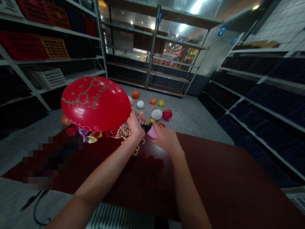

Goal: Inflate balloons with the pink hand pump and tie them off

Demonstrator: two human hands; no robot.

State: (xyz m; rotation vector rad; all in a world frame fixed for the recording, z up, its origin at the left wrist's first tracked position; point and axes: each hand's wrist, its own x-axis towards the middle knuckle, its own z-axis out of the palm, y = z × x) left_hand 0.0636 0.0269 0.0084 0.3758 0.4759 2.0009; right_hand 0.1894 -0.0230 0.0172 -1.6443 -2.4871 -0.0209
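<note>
A large inflated red balloon (102,111) with "hello kitty" print fills the space left of my hands, above the table. My left hand (136,124) is closed around its neck, at the balloon's right end. In my right hand (166,140) is a pink balloon pump (152,131), whose black nozzle end points toward my left fingers. Whether the nozzle sits inside the balloon's neck is hidden by those fingers. A pile of tan rings (122,131) lies beneath my left hand, with a few loose ones nearer me. Limp balloons (92,137) in several colours lie under the red balloon.
The dark red-brown table (214,178) stretches across in front of me. Several inflated balloons, including a white balloon (156,114), lie on the grey floor (190,117) behind it. Metal shelves (152,73) line the back, and shelves with crates (53,47) stand left.
</note>
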